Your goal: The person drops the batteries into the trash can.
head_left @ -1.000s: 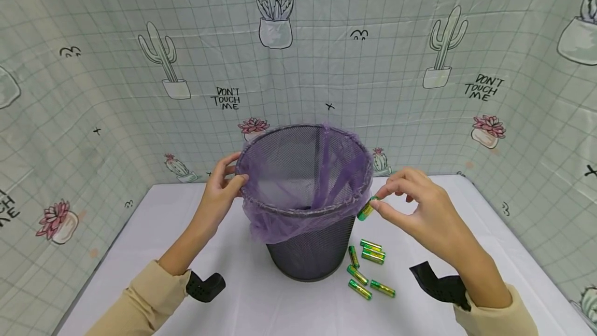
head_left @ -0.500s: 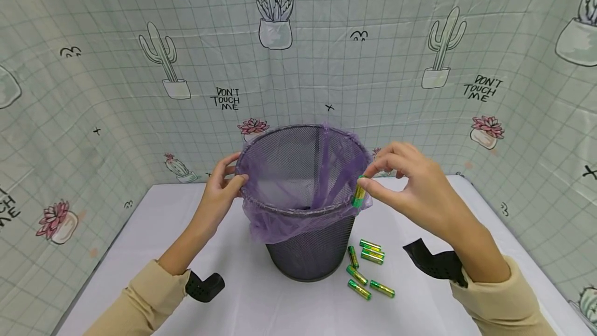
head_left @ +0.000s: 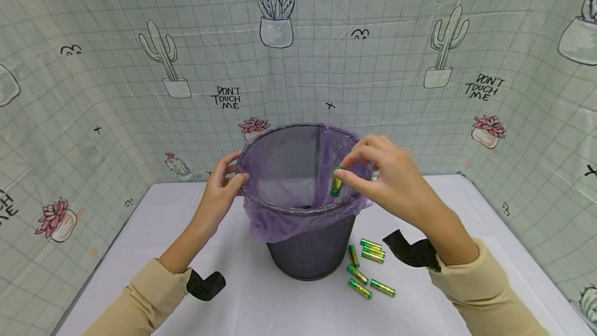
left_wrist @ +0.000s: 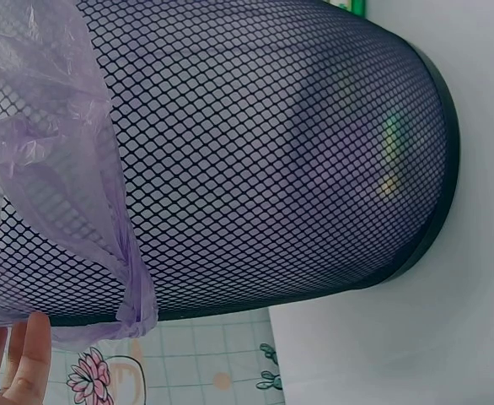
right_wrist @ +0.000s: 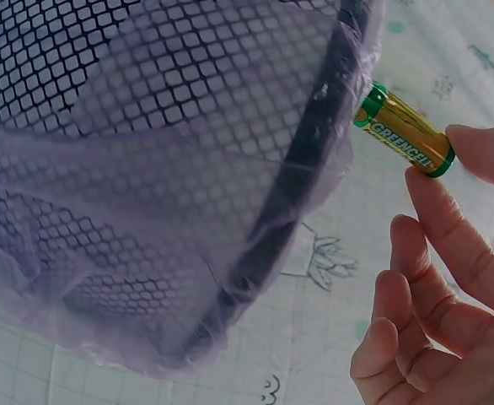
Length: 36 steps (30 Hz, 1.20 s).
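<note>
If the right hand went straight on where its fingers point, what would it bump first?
Probably the purple bag inside the mesh bin, though depth is unclear: the right hand, pinching a battery, might pass above it.

Beige, creased fabric sleeves are running down into broad, matching cuffs, black, bent, smooth-edged pieces are jutting out beside them, and both hands are going completely bare!

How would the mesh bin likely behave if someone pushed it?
The mesh bin is probably light for its size, since its wall is open mesh. It might tip if pushed high up, as it narrows downward. Its purple liner would likely just flop, hanging in thin, crumpled folds.
</note>
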{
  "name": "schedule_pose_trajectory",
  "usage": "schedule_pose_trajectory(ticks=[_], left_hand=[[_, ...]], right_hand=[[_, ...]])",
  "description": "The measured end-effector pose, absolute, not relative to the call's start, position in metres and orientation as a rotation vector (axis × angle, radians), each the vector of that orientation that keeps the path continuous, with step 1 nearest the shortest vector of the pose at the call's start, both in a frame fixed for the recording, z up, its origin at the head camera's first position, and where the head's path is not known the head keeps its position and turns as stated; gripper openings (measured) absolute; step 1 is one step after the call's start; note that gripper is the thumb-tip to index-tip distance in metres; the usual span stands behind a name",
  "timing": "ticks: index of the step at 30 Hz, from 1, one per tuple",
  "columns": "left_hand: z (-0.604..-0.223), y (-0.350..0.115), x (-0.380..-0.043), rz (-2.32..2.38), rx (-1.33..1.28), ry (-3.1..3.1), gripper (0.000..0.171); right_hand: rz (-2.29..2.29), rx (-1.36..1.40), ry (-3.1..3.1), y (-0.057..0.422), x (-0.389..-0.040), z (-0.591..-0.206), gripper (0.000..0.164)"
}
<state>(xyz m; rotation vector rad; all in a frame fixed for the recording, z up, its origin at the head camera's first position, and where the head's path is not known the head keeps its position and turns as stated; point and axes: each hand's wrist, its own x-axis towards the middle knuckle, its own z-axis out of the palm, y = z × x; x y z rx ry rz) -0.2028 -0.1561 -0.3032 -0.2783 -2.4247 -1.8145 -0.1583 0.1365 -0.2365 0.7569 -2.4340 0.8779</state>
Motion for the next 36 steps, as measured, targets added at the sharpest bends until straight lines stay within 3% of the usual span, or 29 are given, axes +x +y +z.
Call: schedule_pose_trajectory(ticks=[21, 36], left_hand=[[-0.303, -0.156, -0.202, -1.820, -0.281, -2.419, 0.053], [-0.304, -0.156, -0.202, -1.795, -0.275, -2.432, 0.052]], right_hand=[[0.949, 0.757, -2.479, 0.139, -0.162, -0.247, 0.008], [0.926, 0.630, -2.393, 0.161, -0.144, -0.269, 0.008]])
